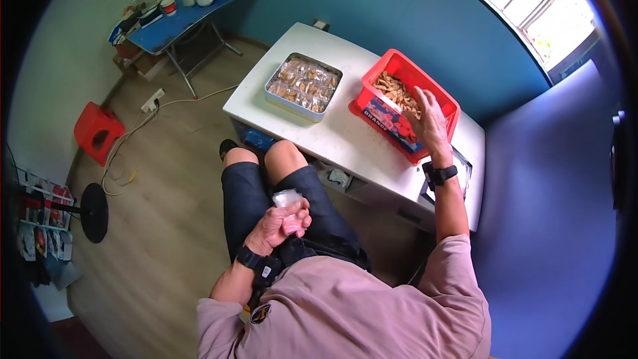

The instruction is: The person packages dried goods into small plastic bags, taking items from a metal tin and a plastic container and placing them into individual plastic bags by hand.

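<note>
My left hand point(271, 229) is closed around a small clear plastic packet point(288, 201) above my lap. Over the near right part of a red bin point(405, 143), my right hand point(428, 119) has its fingers spread, with nothing seen in them. Brown dried pieces point(393, 92) lie inside the bin, next to my fingertips. To the left of the bin, a square metal tin point(312, 114) holds several clear packets point(304, 84) of brown pieces. Both containers rest on a white table point(266, 73).
A dark-framed flat object point(460, 176) lies by my right wrist. Behind left, a blue folding table point(159, 36) carries cups and other items. A red stool point(96, 131), a power strip point(153, 100) and cables are on the floor. A blue panel point(545, 213) stands at right.
</note>
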{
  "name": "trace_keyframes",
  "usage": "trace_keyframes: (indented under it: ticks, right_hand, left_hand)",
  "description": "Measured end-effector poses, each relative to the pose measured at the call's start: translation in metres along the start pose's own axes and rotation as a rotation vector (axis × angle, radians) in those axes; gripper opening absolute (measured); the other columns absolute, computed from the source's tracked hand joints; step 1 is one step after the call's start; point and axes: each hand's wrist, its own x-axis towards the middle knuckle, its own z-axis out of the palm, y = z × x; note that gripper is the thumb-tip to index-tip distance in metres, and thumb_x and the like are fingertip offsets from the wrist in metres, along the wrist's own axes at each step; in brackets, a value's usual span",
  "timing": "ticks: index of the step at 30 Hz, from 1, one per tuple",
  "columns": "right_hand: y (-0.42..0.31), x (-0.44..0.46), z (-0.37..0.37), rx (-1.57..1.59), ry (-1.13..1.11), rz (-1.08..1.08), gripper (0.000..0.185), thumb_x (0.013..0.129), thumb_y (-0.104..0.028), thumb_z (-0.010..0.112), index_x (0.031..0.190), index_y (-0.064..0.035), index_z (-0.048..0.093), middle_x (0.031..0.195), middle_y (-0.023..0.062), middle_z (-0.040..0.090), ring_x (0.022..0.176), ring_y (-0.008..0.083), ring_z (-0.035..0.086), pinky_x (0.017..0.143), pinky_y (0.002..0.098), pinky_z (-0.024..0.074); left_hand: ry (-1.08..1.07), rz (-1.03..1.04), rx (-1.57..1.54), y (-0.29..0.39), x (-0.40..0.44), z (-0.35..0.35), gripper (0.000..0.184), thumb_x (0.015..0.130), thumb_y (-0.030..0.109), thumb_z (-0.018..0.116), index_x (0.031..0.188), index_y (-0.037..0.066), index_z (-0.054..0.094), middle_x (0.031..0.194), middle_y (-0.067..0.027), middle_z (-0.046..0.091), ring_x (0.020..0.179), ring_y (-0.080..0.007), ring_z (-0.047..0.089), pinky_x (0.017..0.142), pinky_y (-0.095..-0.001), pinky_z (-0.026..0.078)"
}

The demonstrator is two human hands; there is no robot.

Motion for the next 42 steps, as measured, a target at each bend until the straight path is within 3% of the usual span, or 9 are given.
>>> trace_keyframes:
  ticks: [2,4,9,16,22,25,31,36,42]
  right_hand:
    - [0.015,0.002,0.017,-0.094,-0.183,-0.054,0.056,0.082,-0.03,0.071,0.125,-0.0013,0.05,0.108,0.0211,0.062,0.094,0.038,0.063,0.085,0.0451,0.048]
    - [0.009,0.0,0.026,-0.037,-0.478,0.119,0.045,0.082,-0.027,0.07,0.116,-0.0018,0.053,0.099,0.0222,0.063,0.092,0.0386,0.062,0.08,0.0461,0.0483]
    - [0.006,-0.014,0.048,-0.115,-0.268,0.114,0.008,0.092,-0.013,0.055,0.091,-0.0053,0.056,0.079,0.0191,0.063,0.075,0.0389,0.062,0.065,0.0481,0.0472]
    - [-0.025,-0.02,0.032,-0.101,-0.288,0.101,0.007,0.091,-0.011,0.055,0.095,-0.0053,0.056,0.079,0.019,0.062,0.074,0.0388,0.062,0.064,0.0466,0.0475]
    - [-0.062,-0.006,0.016,-0.133,-0.289,0.007,0.04,0.081,-0.011,0.068,0.118,-0.0005,0.056,0.115,0.02,0.058,0.106,0.0386,0.055,0.092,0.043,0.0453]
    - [-0.111,0.019,0.022,0.111,-0.222,-0.057,0.037,0.079,-0.011,0.071,0.114,-0.0022,0.06,0.117,0.0177,0.059,0.107,0.0382,0.057,0.092,0.0431,0.0471]
    - [-0.143,0.094,0.115,0.382,-0.447,0.085,0.018,0.083,-0.009,0.064,0.101,-0.0037,0.068,0.084,0.0153,0.066,0.072,0.0291,0.064,0.065,0.0357,0.051]
    - [-0.137,0.148,0.202,0.183,-0.486,-0.032,0.043,0.078,-0.02,0.07,0.118,-0.0047,0.061,0.107,0.0189,0.063,0.094,0.0387,0.063,0.08,0.0447,0.0507]
    - [-0.135,0.165,0.243,0.12,-0.493,-0.044,0.052,0.074,-0.024,0.072,0.122,-0.0079,0.059,0.111,0.0203,0.058,0.09,0.0375,0.062,0.08,0.0446,0.049]
  left_hand:
    - [-0.02,-0.004,-0.021,0.003,0.003,-0.002,0.021,0.09,0.021,0.065,0.1,0.003,0.06,0.075,-0.0033,0.055,0.074,-0.0195,0.06,0.051,-0.0292,0.051]
    - [-0.029,-0.012,-0.05,0.005,0.004,-0.004,0.023,0.09,0.022,0.065,0.1,0.003,0.06,0.074,-0.0029,0.054,0.073,-0.0191,0.059,0.051,-0.0288,0.051]
    - [-0.014,-0.064,-0.072,0.007,0.006,-0.014,0.025,0.087,0.022,0.067,0.1,0.002,0.06,0.073,-0.0027,0.053,0.073,-0.0186,0.058,0.05,-0.0281,0.05]
    - [-0.052,-0.165,-0.098,0.019,0.021,-0.025,0.023,0.086,0.019,0.068,0.099,0.002,0.061,0.072,-0.0038,0.053,0.074,-0.0204,0.058,0.051,-0.0288,0.05]
    - [-0.105,-0.13,-0.044,0.04,0.028,-0.023,0.022,0.085,0.018,0.069,0.097,0.002,0.06,0.073,-0.0071,0.055,0.074,-0.0214,0.06,0.051,-0.0295,0.05]
    - [-0.156,-0.106,-0.024,0.049,0.034,-0.024,0.021,0.084,0.017,0.069,0.093,0.002,0.059,0.072,-0.0074,0.055,0.074,-0.0223,0.059,0.051,-0.0299,0.048]
    - [-0.22,-0.135,-0.045,0.071,0.035,-0.016,0.026,0.087,0.022,0.067,0.099,-0.001,0.06,0.07,-0.0064,0.053,0.076,-0.0216,0.058,0.051,-0.0291,0.047]
    - [-0.272,-0.138,-0.106,0.071,0.037,-0.028,0.029,0.09,0.026,0.064,0.099,-0.002,0.062,0.07,-0.0075,0.053,0.076,-0.0225,0.059,0.051,-0.0289,0.048]
    - [-0.272,-0.15,-0.099,0.073,0.039,-0.029,0.03,0.089,0.031,0.066,0.091,0.001,0.06,0.07,-0.0067,0.053,0.072,-0.0208,0.058,0.048,-0.0272,0.046]
